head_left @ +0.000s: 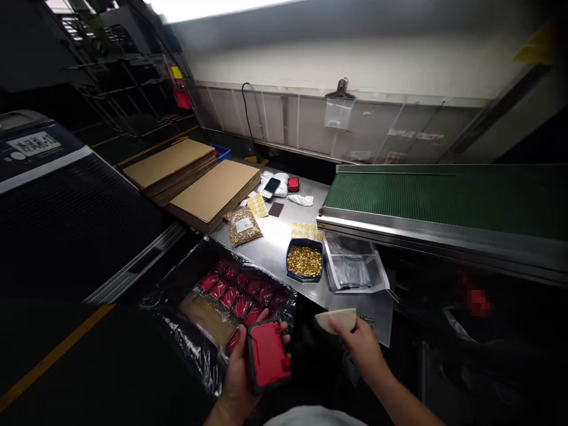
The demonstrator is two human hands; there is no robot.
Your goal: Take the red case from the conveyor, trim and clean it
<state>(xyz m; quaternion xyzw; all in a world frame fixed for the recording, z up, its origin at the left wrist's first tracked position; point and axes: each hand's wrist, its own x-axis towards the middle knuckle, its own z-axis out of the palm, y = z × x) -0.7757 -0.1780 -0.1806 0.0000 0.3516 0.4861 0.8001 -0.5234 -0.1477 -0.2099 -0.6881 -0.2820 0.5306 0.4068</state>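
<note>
My left hand [239, 376] is closed around a red case with a dark border [268, 355], tilted so that its broad red face shows. In my right hand [361, 346], a cream-coloured pad [337, 320] with a curved edge is pinched between thumb and fingers. The two hands are apart. Just behind the left hand is a box lined with black plastic [199, 355], where several red cases [231, 296] lie in rows beside a brown cardboard piece [208, 319]. Beyond the right hand, a dark blue tray [304, 278] holds small gold-coloured pieces [304, 260].
A steel table [275, 248] carries a bag of gold pieces [244, 226], yellow sticker sheets [306, 229], a phone [270, 188] and a white bin with clear plastic bags [352, 269]. Cardboard stacks [215, 192] stand left. A green conveyor belt [399, 195] is at right.
</note>
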